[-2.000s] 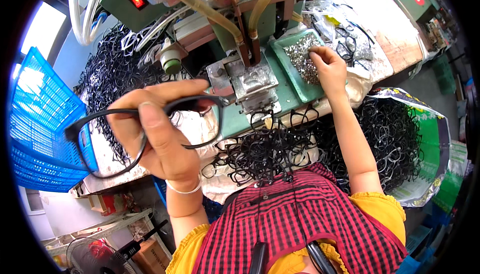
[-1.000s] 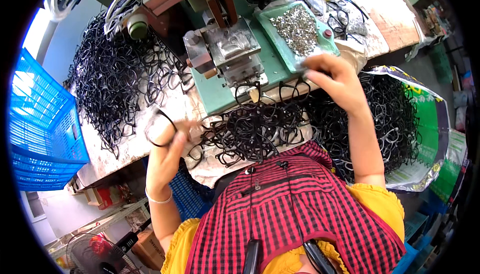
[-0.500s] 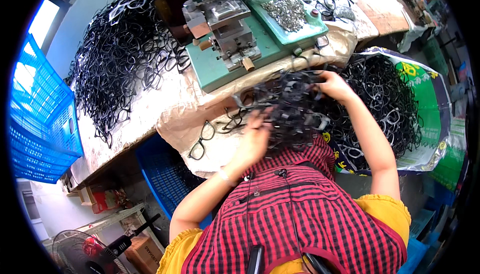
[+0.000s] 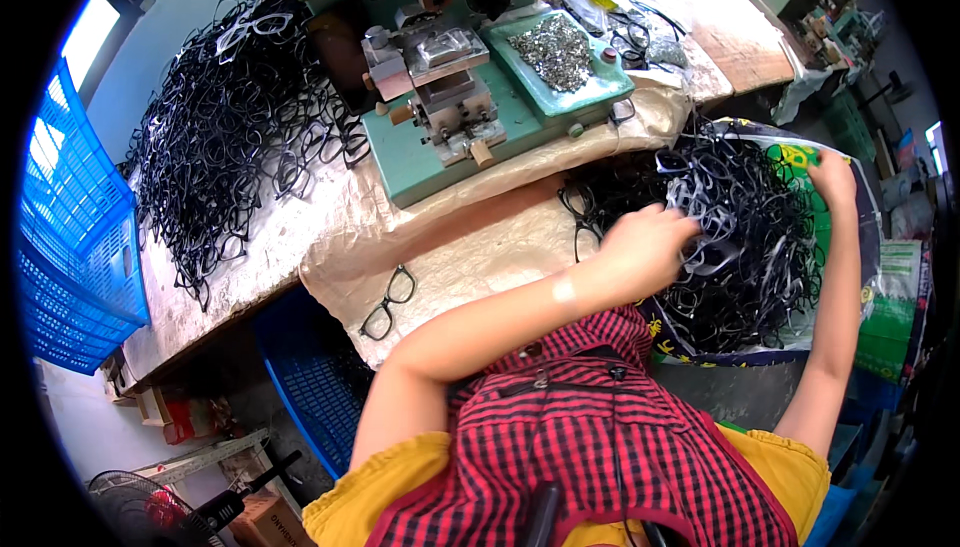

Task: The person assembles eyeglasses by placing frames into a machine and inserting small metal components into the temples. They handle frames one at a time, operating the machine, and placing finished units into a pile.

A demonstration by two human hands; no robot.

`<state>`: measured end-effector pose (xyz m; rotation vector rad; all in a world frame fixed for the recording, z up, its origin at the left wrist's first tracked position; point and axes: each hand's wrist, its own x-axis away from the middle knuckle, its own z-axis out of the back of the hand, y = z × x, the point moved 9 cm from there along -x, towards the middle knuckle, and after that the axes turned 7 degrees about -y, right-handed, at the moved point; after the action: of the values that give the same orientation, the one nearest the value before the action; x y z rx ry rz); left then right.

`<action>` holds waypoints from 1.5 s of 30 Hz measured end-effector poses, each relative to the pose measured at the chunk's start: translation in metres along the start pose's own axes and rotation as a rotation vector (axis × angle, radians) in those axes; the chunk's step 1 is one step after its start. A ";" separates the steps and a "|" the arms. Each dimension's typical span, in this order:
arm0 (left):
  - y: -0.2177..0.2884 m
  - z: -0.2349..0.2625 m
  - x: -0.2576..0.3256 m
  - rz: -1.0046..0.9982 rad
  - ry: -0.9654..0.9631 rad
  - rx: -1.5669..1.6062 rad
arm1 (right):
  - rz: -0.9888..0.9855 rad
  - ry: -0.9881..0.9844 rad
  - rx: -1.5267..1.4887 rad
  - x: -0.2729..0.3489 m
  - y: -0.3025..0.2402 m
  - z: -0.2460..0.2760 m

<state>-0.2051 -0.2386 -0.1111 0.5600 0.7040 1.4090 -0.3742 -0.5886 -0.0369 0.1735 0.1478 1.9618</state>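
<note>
A heap of black and grey eyeglass frames [image 4: 745,267] fills an opened green, white and dark patterned sack [image 4: 868,215] at my right. My left hand [image 4: 652,247] reaches across my body to the heap's near-left edge, fingers curled around some grey frames; its fingertips are partly hidden. My right hand [image 4: 832,182] is closed on the sack's far-right rim. One dark pair of eyeglass frames [image 4: 388,302] lies alone on the brown paper covering [image 4: 470,257] before me. More black frames [image 4: 582,209] lie on the paper beside the sack.
A green bench machine [image 4: 440,97] stands ahead, with a tray of small metal parts [image 4: 552,52] on its right. A large tangle of black frames [image 4: 200,137] covers the table's left. Blue plastic baskets [image 4: 80,237] stand at the left, another below the table. A fan [image 4: 150,507] is lower left.
The bunch of frames between my hands has left the paper for the sack side. My left hand swung right after it; my right hand moved outward to the sack's rim.
</note>
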 end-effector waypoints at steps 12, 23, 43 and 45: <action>-0.203 -0.005 0.165 0.590 0.274 -0.643 | 1.023 -0.112 0.025 0.194 -0.405 -0.160; -0.228 -0.025 0.172 0.436 0.125 -0.618 | 0.629 0.210 0.107 0.138 -0.116 -0.108; -0.067 0.171 -0.069 0.193 0.592 -0.681 | 0.725 0.139 -0.095 0.104 -0.231 -0.081; -0.052 0.119 -0.090 0.126 0.462 -0.475 | 0.738 0.110 -0.023 0.073 -0.282 -0.169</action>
<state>-0.0848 -0.3265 -0.0580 -0.1029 0.6676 1.7771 -0.1792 -0.4168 -0.2513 0.1113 0.1450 2.7090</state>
